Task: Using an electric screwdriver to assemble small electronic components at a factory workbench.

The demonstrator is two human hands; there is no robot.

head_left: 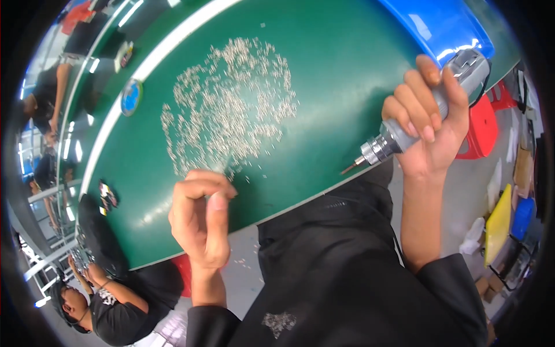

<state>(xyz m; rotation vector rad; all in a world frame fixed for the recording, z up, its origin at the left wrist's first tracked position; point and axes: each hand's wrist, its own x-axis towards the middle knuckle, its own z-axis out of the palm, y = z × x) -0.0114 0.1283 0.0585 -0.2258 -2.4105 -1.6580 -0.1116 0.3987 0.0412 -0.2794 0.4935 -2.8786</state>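
My right hand is wrapped round a grey electric screwdriver, held over the table's near edge. Its silver collar and thin bit point down and to the left. Across the green table lies a wide scatter of small silvery metal pieces, too small to name. At the near side of that scatter is my left hand, its fingers curled and the thumb close to the index finger in a pinch. Whatever may be between those fingertips is too small to make out.
A blue plastic bin stands at the far right of the table. Red stools are on the floor beyond the right edge. A round blue-topped item sits by the white strip. Another person works at lower left.
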